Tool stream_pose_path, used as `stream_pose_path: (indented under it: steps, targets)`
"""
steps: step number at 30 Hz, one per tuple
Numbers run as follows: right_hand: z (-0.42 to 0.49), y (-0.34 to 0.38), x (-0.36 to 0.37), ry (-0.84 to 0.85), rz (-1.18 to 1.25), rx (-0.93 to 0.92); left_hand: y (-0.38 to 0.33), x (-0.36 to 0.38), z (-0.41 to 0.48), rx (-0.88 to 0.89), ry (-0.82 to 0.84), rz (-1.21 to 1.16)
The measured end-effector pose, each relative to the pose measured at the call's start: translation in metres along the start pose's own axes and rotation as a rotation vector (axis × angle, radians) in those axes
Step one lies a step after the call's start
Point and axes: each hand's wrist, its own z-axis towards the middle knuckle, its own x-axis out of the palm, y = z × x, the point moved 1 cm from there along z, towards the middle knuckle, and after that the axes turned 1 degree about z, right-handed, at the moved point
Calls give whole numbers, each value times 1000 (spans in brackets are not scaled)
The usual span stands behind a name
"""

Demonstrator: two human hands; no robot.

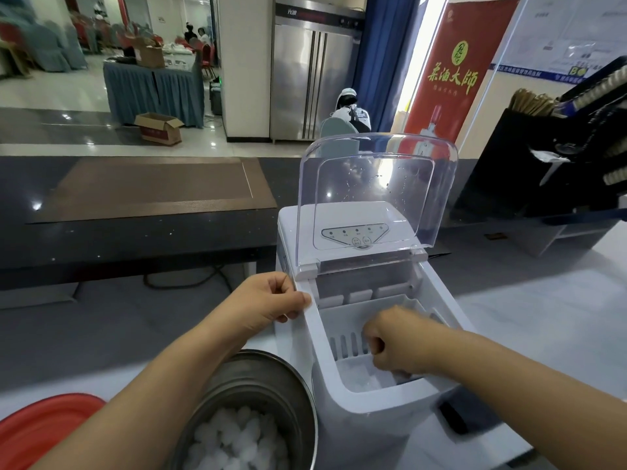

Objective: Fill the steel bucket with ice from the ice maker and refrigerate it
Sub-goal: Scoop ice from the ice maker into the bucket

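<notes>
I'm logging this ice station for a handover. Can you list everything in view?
ice maker: one, white, centre of the white counter, clear lid raised
ice basket: one, white, inside the ice maker, some ice at its front
steel bucket: one, silver, left of the ice maker, white ice inside
container: one, red, bottom-left corner
mat: one, brown, on the dark counter behind
steel cabinet: one, silver, far wall
banner: one, red, right of the cabinet
cardboard box: one, brown, on the floor
left hand: grips the ice maker's left rim
right hand: down in the ice basket; what it holds is hidden
</notes>
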Motion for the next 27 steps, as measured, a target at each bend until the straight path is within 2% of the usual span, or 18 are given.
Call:
stream_pose_path:
  steps: [4,11,20,27]
  targets:
    - [4,-6,3,81,210,58,-1,1,1,-2,-6,13]
    - [-1,-16,0,68,434,110,-3,0,-1,-1,2,-2]
    - [-12,-22,-15,-48,603,93,-2,0,-1,4,-2,20]
    - [-26,-21,-23,-208,680,172,-3,2,-7,12,-51,38]
